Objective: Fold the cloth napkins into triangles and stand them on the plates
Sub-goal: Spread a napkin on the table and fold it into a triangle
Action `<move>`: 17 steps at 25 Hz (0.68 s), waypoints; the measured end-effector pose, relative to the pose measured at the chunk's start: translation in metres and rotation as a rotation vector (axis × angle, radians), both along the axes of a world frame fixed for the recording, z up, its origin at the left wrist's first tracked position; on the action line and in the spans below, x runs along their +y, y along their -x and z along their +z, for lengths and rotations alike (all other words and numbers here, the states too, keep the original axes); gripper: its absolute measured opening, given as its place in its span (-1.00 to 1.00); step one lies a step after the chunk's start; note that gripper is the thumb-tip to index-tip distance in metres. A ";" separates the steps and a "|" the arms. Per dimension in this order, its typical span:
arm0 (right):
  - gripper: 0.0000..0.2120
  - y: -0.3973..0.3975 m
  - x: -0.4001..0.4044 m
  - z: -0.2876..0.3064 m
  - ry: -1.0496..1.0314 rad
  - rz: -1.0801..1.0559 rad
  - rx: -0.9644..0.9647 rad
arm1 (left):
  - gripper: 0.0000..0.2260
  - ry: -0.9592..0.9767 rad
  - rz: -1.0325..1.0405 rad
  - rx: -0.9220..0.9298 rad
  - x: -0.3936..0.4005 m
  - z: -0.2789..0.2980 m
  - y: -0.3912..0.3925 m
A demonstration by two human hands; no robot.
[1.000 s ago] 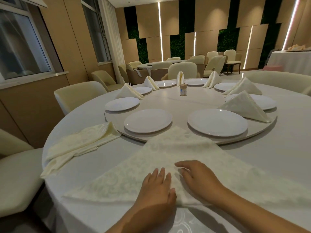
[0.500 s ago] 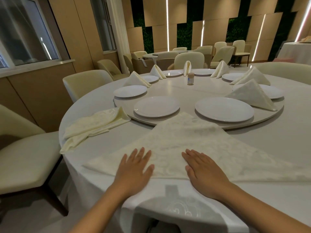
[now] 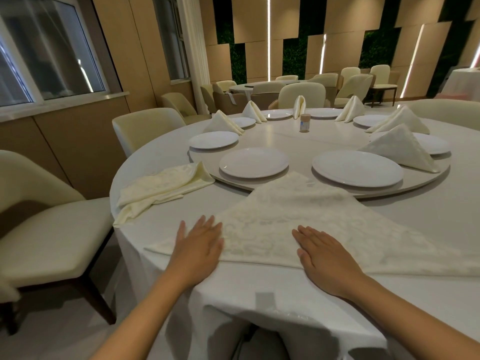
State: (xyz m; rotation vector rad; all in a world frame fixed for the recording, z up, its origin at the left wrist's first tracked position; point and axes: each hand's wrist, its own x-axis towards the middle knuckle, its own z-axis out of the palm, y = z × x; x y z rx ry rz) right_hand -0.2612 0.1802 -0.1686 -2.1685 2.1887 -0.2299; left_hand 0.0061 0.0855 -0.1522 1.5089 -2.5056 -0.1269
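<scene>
A cream patterned napkin lies flat on the round table, folded into a wide triangle with its tip toward the turntable. My left hand presses flat on the napkin's left part, fingers straight. Flat and straight-fingered too, my right hand rests on the napkin near its lower edge. Two bare white plates sit on the turntable just beyond the tip; a third bare plate is further left. Several folded napkins, such as one at the right, stand by plates around the ring.
A loose pile of unfolded napkins lies at the table's left edge. A small shaker stands near the turntable's centre. Cream chairs ring the table, one close at my left. The tablecloth hangs over the near edge.
Both hands slid apart along the napkin's lower edge, the left toward the left corner, the right staying nearer the middle. The camera pulled back and tilted down.
</scene>
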 end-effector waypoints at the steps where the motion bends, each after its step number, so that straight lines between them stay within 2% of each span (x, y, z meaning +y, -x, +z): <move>1: -0.50 -0.001 0.000 0.001 0.000 -0.003 -0.008 | -0.54 -0.006 -0.069 0.022 0.011 0.003 0.014; 5: -0.51 0.000 0.000 0.003 -0.001 -0.003 -0.013 | -0.53 -0.087 -0.261 -0.008 0.042 0.003 0.077; 10: -0.50 0.003 -0.002 0.003 -0.036 0.027 -0.024 | -0.49 -0.157 -0.222 -0.198 0.041 -0.011 0.101; 17: -0.47 0.063 0.031 0.005 -0.099 -0.072 0.012 | -0.49 -0.168 -0.248 -0.209 0.039 -0.010 0.098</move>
